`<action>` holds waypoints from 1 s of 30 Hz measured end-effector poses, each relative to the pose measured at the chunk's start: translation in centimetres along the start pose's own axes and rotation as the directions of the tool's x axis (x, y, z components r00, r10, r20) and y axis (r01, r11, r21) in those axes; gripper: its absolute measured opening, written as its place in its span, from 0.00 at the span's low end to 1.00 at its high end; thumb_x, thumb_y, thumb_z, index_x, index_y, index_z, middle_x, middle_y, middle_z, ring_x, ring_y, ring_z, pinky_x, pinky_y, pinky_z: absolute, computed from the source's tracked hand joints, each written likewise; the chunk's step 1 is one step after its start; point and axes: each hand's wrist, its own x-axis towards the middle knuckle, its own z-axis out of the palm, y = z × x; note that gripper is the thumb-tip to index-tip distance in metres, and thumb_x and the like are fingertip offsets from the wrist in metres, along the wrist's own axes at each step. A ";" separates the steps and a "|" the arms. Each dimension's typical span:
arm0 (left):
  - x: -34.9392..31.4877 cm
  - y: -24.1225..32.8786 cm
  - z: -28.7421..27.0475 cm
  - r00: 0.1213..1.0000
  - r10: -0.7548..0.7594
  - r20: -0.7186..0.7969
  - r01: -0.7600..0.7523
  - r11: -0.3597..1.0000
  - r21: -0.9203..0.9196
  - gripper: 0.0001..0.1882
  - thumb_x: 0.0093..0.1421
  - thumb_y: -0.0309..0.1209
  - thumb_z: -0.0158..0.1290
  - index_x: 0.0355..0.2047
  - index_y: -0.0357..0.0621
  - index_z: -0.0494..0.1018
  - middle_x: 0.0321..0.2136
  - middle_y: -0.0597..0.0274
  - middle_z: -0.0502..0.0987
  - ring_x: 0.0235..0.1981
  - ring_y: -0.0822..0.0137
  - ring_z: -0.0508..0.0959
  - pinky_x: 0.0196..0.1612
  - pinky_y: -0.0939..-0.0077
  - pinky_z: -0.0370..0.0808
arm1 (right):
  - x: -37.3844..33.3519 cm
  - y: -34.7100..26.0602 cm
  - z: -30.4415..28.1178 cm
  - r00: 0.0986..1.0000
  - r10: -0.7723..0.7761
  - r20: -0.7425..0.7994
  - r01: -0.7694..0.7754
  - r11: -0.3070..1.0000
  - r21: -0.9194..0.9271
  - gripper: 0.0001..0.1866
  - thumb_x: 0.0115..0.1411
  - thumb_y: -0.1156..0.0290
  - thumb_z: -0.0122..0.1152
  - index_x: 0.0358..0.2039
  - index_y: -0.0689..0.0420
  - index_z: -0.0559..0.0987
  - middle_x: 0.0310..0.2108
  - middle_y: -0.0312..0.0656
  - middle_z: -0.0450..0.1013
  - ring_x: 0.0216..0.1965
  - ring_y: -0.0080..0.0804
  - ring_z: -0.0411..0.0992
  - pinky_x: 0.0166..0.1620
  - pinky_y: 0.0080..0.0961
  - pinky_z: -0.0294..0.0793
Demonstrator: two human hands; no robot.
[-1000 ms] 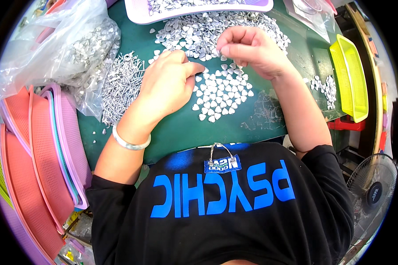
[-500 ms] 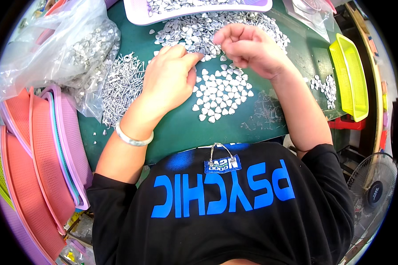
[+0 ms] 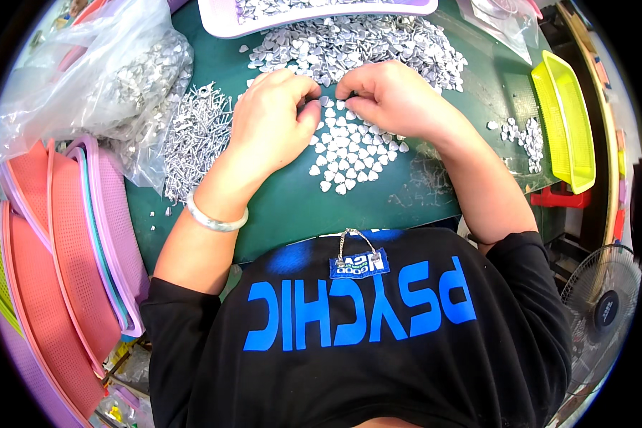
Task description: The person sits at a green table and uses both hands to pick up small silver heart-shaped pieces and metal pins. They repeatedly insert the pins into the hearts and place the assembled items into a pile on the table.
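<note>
Small silver heart-shaped pieces point(image 3: 348, 153) lie face up in a loose single layer on the green table. Behind them rises a dense heap of similar hearts point(image 3: 364, 50). My left hand point(image 3: 274, 114), with a pale bangle on its wrist, rests at the left edge between heap and layer, fingers curled and thumb near the index finger. Opposite it, my right hand point(image 3: 396, 100) is bent in a pinch over the far end of the layer. A few hearts sit right at the fingertips of both hands; whatever either one grips is too small to make out.
Left of my left hand lies a pile of silver pins or screws point(image 3: 198, 135), beside a clear plastic bag point(image 3: 132, 85) of metal parts. A lilac tray point(image 3: 321, 20) stands at the back. Right are a small heart pile point(image 3: 529, 146) and a yellow-green basket point(image 3: 565, 121); stacked baskets point(image 3: 85, 250) stand left.
My right hand has come down toward me, from over the heap to the far end of the heart layer. My left hand stays nearly in place, its index finger now more curled.
</note>
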 end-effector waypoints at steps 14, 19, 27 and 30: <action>0.1 0.1 0.5 1.000 0.015 -0.002 -0.015 0.996 0.082 0.05 0.53 0.26 0.55 0.31 0.43 0.78 0.25 0.59 0.74 0.31 0.55 0.75 0.35 0.65 0.72 | 0.2 1.1 1.0 0.980 -0.188 -0.070 0.183 0.981 -0.065 0.06 0.50 0.72 0.58 0.30 0.55 0.80 0.26 0.44 0.76 0.30 0.45 0.75 0.36 0.37 0.74; 0.0 0.1 0.6 0.999 0.008 -0.046 -0.006 0.999 0.050 0.07 0.53 0.26 0.54 0.32 0.41 0.78 0.27 0.57 0.76 0.31 0.57 0.76 0.36 0.67 0.73 | 0.3 0.6 0.6 0.989 -0.144 -0.034 0.141 0.988 -0.066 0.04 0.49 0.72 0.56 0.26 0.54 0.79 0.23 0.44 0.76 0.29 0.46 0.75 0.33 0.39 0.74; -0.3 -0.9 -0.6 0.996 -0.082 0.024 0.084 0.995 -0.053 0.08 0.51 0.27 0.51 0.30 0.45 0.79 0.28 0.59 0.77 0.35 0.54 0.76 0.39 0.63 0.74 | -0.1 0.3 -0.4 0.976 -0.204 0.079 0.204 0.979 0.003 0.04 0.50 0.72 0.56 0.26 0.55 0.79 0.22 0.44 0.75 0.27 0.45 0.75 0.32 0.37 0.73; -0.4 -0.6 -0.7 0.999 0.003 0.042 -0.003 1.000 0.015 0.11 0.52 0.22 0.49 0.33 0.42 0.79 0.25 0.57 0.74 0.31 0.57 0.75 0.37 0.67 0.73 | -0.2 1.7 -0.7 0.981 -0.190 -0.046 0.194 0.977 0.086 0.06 0.51 0.71 0.57 0.28 0.54 0.80 0.23 0.43 0.76 0.27 0.43 0.75 0.32 0.35 0.74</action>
